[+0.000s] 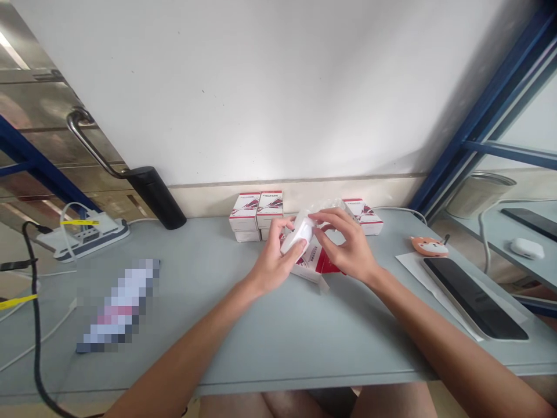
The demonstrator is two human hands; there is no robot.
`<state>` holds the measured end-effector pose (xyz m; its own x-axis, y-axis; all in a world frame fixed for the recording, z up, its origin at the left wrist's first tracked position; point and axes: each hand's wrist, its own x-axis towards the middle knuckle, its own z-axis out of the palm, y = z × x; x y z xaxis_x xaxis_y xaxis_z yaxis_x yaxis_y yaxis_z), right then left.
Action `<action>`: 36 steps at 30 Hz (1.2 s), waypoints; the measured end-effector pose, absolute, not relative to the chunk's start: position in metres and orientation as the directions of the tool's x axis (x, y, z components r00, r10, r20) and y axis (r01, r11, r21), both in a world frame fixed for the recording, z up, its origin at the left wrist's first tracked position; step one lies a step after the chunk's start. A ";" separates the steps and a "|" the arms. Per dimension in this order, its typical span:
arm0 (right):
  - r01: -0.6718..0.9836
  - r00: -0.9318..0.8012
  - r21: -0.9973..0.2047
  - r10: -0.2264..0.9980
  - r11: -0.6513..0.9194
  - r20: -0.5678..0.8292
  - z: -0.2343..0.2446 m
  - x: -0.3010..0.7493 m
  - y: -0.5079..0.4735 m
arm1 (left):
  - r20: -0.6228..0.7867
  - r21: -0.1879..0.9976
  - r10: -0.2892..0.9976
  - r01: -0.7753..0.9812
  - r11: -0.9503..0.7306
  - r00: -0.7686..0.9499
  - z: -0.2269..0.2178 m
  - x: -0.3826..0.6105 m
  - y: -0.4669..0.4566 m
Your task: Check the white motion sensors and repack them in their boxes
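My left hand grips a small white plastic device with a rounded bulge on its face, thumb along the near edge and fingers behind. At the device's upper right edge, the thumb and index finger of my right hand are bent together in a pinch; exactly what lies between those fingertips is partly hidden. Crumpled clear plastic shows just behind my hands. Beneath them a red and white carton lies on the desk with a flap out, partly covered by my hands.
Several stacked red and white boxes stand by the wall, another box right of my hands. A black cylinder and power strip are at left, with a blurred-out flat item. A phone and orange animal-faced case lie right.
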<state>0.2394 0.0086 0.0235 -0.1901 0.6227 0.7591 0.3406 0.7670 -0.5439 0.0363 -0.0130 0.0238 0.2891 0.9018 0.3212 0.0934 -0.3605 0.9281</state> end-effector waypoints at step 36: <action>0.469 -0.155 -0.627 0.757 0.622 0.635 0.021 0.223 -0.011 | 0.630 0.580 0.722 0.445 -0.683 0.287 -0.010 0.041 -0.010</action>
<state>0.2227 -0.0105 0.0210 -0.1550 0.7567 0.6351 0.4690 0.6221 -0.6269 0.0412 -0.0101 -0.0096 0.2867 0.7217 0.6300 0.4448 -0.6827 0.5797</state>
